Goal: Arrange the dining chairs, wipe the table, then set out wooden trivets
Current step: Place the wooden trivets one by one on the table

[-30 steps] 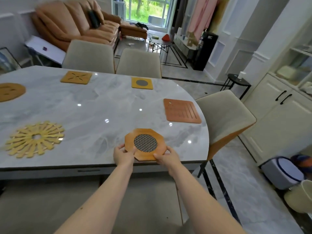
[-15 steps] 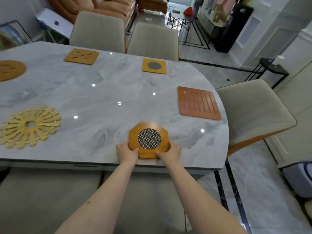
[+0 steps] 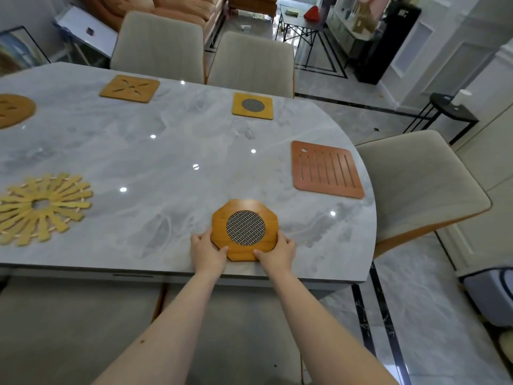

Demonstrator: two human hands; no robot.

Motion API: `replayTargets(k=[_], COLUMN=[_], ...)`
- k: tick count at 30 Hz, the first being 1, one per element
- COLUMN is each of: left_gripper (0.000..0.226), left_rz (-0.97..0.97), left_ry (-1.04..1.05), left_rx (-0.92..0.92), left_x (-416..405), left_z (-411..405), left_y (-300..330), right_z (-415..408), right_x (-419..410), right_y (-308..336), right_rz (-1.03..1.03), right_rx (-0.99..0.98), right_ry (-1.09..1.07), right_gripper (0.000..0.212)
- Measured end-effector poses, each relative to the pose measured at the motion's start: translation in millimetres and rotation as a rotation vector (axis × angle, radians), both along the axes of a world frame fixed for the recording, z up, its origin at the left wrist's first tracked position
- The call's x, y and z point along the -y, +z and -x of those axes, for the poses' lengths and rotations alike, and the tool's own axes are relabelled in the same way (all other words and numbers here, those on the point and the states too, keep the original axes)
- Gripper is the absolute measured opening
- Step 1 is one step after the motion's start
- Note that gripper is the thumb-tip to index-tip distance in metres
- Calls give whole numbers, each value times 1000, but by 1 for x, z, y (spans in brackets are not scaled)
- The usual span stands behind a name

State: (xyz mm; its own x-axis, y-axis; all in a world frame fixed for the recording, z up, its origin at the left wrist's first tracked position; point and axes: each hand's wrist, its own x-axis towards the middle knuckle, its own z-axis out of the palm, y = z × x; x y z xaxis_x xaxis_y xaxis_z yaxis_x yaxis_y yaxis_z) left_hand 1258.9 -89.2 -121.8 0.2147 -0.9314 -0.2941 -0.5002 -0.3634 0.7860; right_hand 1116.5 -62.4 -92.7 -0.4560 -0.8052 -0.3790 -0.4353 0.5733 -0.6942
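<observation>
the left hand and the right hand are pinching the octagonal trivet by its near corners, thumbs lying on top and fingers curling at its sides. it is lying flat on the tabletop, close to the near edge. the slatted trivet is sitting by the right edge, the mesh square trivet and cut-out square trivet along the far edge, the sunburst trivet near the left. two chairs are standing beyond the far edge.
</observation>
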Motion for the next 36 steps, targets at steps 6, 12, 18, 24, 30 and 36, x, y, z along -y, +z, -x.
replayTargets(k=[6, 12, 18, 24, 30, 36], left_gripper=[64, 65, 64, 64, 64, 62], left_rz=[-8, 17, 46, 53, 56, 49], left_ry=[1, -22, -43, -58, -64, -66], left_rx=[17, 26, 40, 55, 60, 61], left_x=[2, 2, -1, -3, -3, -4], left_z=[-1, -4, -6, -6, -6, -5], left_y=[1, -2, -1, 0, 1, 3], right_z=[1, 1, 1, 0, -1, -1], right_x=[1, 2, 2, 0, 0, 1], right_y=[-1, -3, -6, -8, -11, -12], right_rz=[13, 27, 23, 25, 39, 20], right_rx=[-6, -15, -17, -21, -27, -16], right_ry=[8, 11, 3, -6, -11, -12], right_gripper=[82, 82, 89, 89, 90, 89])
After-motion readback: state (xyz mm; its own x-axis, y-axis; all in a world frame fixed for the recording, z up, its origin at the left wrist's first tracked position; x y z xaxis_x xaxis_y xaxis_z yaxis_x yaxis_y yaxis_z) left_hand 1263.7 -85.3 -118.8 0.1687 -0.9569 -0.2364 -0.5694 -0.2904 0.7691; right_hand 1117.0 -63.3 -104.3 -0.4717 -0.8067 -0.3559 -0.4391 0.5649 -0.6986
